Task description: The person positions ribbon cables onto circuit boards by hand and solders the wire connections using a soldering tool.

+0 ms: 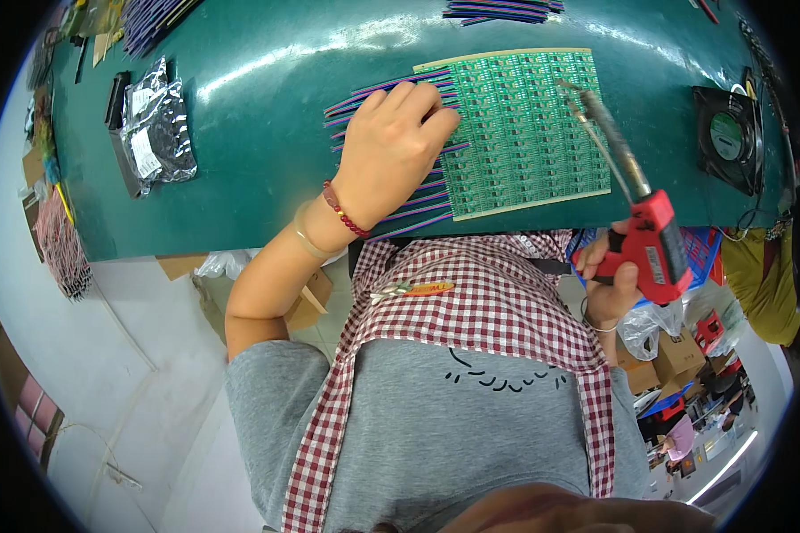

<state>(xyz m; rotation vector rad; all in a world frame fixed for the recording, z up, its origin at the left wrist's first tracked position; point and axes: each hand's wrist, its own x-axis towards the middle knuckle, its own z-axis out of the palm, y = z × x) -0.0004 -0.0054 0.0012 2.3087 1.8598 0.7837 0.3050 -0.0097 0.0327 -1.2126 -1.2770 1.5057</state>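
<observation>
Tabletop [267,169], green and glossy, fills the upper view, with a silvery bag [173,133] at left and a black fan [729,138] at right; cardboard boxes [677,357] sit lower right. Near the front edge lies a sheet of circuit boards [529,133], thin dark wires [418,213] lined along its left side. The left hand [396,138] arches knuckles-up over those wires, elbow bent; its fingertips are partly hidden, so whether it pinches one cannot be told. The right hand [609,298] grips a red soldering gun [653,249], tip slanting over the sheet's upper right.
</observation>
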